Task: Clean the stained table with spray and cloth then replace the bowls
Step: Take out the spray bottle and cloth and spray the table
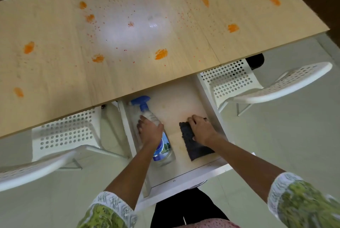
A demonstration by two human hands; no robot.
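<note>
**Asha:** Fingers of the left hand were curled round the spray bottle, which lay on its side in the open drawer under the table edge, blue trigger head pointing away from the person. Gripped that way at mid-body, the bottle could have swung nose-down on the lift and knocked its trigger against the underside of the table.

**Ben:** And the right hand?

**Asha:** It rested on the dark cloth lying flat on the drawer floor just beside the bottle. Its fingertips were bent at the cloth's far edge, though the blur made it hard to say whether they had pinched the fabric or only pressed on it. If only pressing, the cloth could have slid rather than come up.

**Ben:** Anything beyond the drawer?

**Asha:** The drawer stood well out between two white perforated chairs, close on either side. Lifting both arms at once, the person's loose patterned sleeves could have caught on the drawer front.

**Ben:** And the tabletop?

**Asha:** Orange smears and fine specks were scattered across nearly the whole surface, none wiped. A cloth dragged through the thick smears would likely have spread them before lifting them, especially near the seam between the two boards, where paste could lodge. No bowls were in view, so nothing was at risk of being knocked.
</note>
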